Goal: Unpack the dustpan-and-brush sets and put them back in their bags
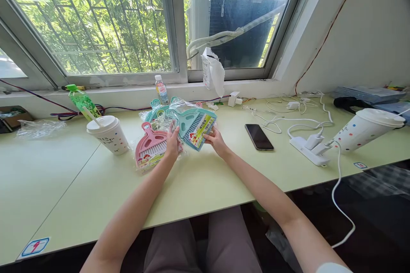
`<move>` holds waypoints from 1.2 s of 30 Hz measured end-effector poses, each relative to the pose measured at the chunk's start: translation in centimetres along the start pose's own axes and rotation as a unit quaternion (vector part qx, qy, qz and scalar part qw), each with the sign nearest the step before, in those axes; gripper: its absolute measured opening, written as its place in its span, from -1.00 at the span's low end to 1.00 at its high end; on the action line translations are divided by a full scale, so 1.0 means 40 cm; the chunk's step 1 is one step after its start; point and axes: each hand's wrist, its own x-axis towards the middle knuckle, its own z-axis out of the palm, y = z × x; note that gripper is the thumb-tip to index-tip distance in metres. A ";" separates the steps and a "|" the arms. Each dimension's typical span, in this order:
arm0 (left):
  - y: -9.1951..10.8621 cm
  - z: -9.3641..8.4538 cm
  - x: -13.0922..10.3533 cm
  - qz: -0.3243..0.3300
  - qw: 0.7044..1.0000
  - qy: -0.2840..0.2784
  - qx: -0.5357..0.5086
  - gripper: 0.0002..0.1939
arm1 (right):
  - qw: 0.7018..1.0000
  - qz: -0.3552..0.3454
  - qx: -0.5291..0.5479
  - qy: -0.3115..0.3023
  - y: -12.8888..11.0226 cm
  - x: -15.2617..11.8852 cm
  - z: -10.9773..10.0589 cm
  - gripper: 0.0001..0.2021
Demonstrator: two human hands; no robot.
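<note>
Two wrapped dustpan-and-brush sets in hand above the desk.
We see the teal set pinched by right hand fingers, left hand fingers closed on the pink set; both wrappers unopened.

The desk is pale yellow-green. The teal brush-and-dustpan set carries a yellow, red and white label, and the pink set beside it has a card with red mushroom shapes (both packs sit in clear wrapping). Two white cups bear coloured dots. The phone is black, the power strip white, the bottle green.
</note>
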 end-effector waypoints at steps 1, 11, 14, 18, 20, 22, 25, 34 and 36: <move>0.001 0.004 -0.001 -0.018 1.000 -0.004 -0.015 -0.39 | 1.000 0.000 -0.001 -0.001 0.000 0.000 0.000 -0.50; 0.006 0.042 -0.053 -0.088 0.982 -0.136 -0.096 -0.44 | 1.000 -0.012 -0.015 0.000 -0.016 0.003 -0.008 -0.50; -0.004 0.037 -0.049 -0.101 0.982 -0.128 -0.092 -0.50 | 1.000 -0.016 -0.006 0.004 -0.009 0.002 -0.004 -0.50; -0.016 0.033 -0.048 -0.131 0.977 -0.148 -0.073 -0.54 | 1.000 -0.019 0.014 0.019 0.000 0.002 0.001 -0.49; -0.019 0.040 -0.053 -0.144 0.972 -0.173 -0.062 -0.51 | 0.999 -0.022 0.025 0.029 0.000 0.002 0.002 -0.49; -0.021 0.050 -0.057 -0.153 0.969 -0.187 -0.045 -0.44 | 0.998 -0.025 0.033 0.037 0.000 0.004 0.001 -0.50; -0.026 0.065 -0.063 -0.120 0.986 -0.113 -0.010 -0.32 | 0.998 -0.029 0.034 0.046 0.000 0.007 -0.004 -0.50; 0.022 0.097 -0.139 0.312 0.856 0.180 0.371 -0.52 | 0.999 -0.026 0.009 0.037 0.006 0.012 -0.012 -0.51; 0.028 0.097 -0.142 0.319 0.833 0.133 0.432 -0.62 | 1.000 -0.016 -0.003 0.023 0.007 0.011 -0.009 -0.50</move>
